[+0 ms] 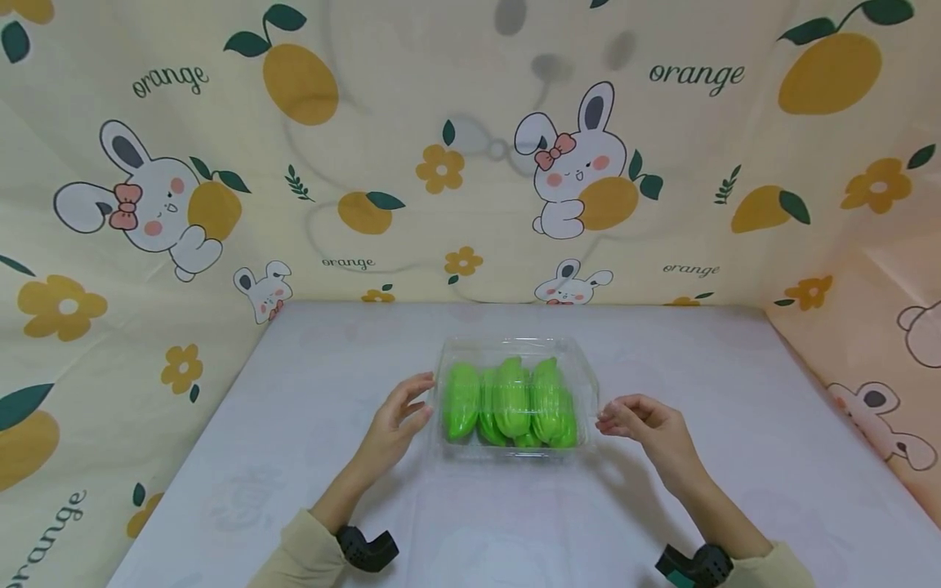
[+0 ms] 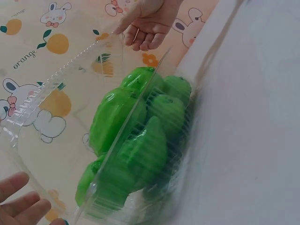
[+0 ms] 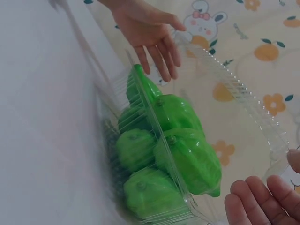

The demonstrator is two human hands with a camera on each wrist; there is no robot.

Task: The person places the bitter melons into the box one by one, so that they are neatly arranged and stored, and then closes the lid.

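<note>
A clear plastic clamshell box [image 1: 577,351] stands on the white table. Several glossy green ribbed fruits or vegetables [image 1: 512,400] lie inside, rising above its rim in both wrist views. At the box's left side is my left hand [image 1: 393,425], its thumb and fingers apart; in the right wrist view that hand [image 3: 150,35] hangs near a lid corner. On the other side, my right hand [image 1: 650,433] has its fingertips at the box's right edge, loosely bent. Its thumb reaches a corner of the clear lid [image 2: 61,75] in the left wrist view; firm contact cannot be made out.
White cloth covers the table [image 1: 331,351] around the box. Behind and at both sides hangs a cream backdrop [image 1: 412,98] printed with rabbits and oranges. A black wrist camera [image 1: 367,549] is strapped to the left wrist, another black camera [image 1: 694,565] to the right.
</note>
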